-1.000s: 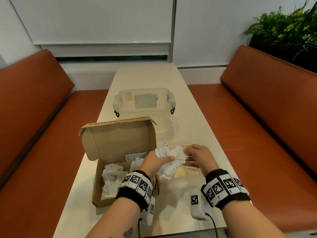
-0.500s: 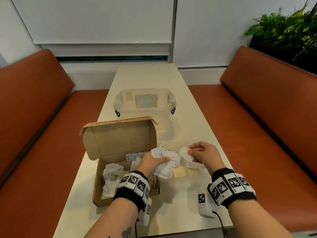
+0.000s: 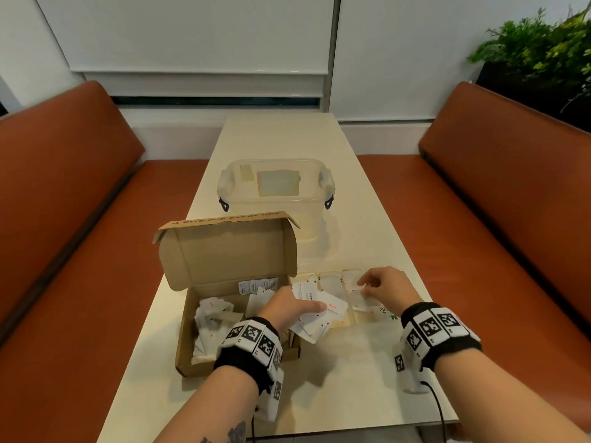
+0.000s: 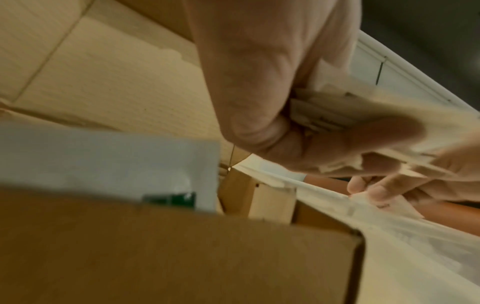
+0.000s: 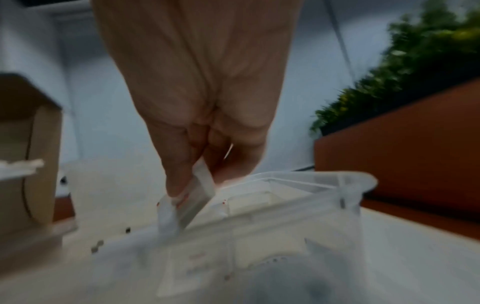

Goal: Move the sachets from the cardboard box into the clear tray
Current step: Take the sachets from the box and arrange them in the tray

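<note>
Seen from the wrist, the left hand [image 4: 259, 98] curls its fingers around a fanned bunch of sachets [image 4: 363, 115], their pale edges blurred; behind it rises the raised lid and inner wall of the cardboard box [image 4: 103, 82]; a near wall of the box fills the lower frame, brown and out of focus; a white sachet with a dark green mark [image 4: 130, 164] stands just inside that wall; at right, the right hand [image 4: 384, 189] pinches a small white sachet over the clear tray [image 4: 428, 236], which sits just beside the box corner.
</note>
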{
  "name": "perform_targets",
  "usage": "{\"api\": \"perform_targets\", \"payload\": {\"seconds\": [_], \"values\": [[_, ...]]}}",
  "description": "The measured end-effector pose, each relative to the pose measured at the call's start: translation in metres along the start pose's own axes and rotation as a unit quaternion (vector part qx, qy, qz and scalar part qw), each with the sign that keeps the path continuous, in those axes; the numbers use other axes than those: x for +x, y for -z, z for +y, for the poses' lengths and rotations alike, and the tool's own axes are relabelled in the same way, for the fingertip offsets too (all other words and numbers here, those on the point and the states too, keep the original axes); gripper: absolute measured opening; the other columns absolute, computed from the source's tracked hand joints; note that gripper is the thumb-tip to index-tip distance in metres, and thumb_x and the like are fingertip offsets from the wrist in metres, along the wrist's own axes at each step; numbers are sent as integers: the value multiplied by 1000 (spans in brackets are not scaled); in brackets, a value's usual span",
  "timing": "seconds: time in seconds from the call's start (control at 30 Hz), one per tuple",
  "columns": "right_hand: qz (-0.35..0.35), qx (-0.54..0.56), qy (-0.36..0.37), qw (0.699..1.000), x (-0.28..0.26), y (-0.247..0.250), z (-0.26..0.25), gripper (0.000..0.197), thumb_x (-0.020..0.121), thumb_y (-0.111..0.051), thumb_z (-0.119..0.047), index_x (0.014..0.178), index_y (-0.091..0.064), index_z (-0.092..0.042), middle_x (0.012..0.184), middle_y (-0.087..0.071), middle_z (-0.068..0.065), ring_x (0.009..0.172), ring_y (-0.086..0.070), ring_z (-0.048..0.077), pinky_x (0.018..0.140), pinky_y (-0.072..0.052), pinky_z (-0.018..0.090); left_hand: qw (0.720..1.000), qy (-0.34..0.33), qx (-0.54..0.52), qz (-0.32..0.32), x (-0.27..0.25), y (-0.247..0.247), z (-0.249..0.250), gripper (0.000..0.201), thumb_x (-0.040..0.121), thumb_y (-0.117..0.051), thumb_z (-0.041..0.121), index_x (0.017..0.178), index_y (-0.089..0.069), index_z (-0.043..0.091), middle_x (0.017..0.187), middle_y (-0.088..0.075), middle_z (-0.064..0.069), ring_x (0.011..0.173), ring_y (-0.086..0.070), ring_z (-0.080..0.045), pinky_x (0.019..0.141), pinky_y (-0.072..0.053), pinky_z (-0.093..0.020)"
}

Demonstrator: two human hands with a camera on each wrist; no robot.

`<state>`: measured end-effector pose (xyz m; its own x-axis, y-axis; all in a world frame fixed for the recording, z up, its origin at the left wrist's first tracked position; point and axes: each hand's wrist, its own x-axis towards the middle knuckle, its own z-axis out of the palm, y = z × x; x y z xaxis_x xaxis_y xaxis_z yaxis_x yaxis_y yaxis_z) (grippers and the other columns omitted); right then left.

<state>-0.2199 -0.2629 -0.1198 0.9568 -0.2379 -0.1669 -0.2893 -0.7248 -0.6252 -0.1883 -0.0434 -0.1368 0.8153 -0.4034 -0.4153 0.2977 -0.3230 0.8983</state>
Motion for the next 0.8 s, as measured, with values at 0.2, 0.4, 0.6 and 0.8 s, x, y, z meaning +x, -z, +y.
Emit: {"api": "perform_targets", "payload": {"seconds": [0.2, 0.4, 0.6, 0.8], "values": [[-66, -127, 20, 990, 14, -3, -7, 15, 81, -69, -3, 95, -71, -7, 90, -65, 5, 75, -55, 13, 65, -42, 15, 999, 16, 17, -30, 3, 0, -6, 36, 79, -75, 13, 110, -64, -1, 111, -69, -12, 107, -63, -27, 102, -44, -44], [-118, -269, 40, 955, 21, -4, -17, 18, 86, -63, -8, 102, -71, -11, 108, -69, 6, 100, -63, 22, 84, -48, 23, 999, 19, 16, -36, 8, -1, -9, 32, 76, -77, 13, 105, -66, 3, 110, -70, -10, 103, -66, -23, 97, -48, -38], [-129, -332, 54, 933, 25, -8, -18, 14, 88, -50, -1, 89, -59, -12, 95, -61, 7, 84, -57, 22, 61, -41, 17, 998, 27, 27, -40, 11, -1, -12, 31, 75, -78, 17, 102, -68, 6, 105, -72, -5, 100, -67, -20, 98, -49, -39], [-136, -376, 77, 913, 25, -21, -16, 7, 89, -49, -5, 92, -53, -11, 106, -53, 12, 94, -56, 27, 77, -43, 29, 999, 28, 24, -35, 11, -2, -12, 33, 75, -78, 14, 105, -67, 5, 106, -72, -6, 100, -67, -20, 98, -49, -39]]}}
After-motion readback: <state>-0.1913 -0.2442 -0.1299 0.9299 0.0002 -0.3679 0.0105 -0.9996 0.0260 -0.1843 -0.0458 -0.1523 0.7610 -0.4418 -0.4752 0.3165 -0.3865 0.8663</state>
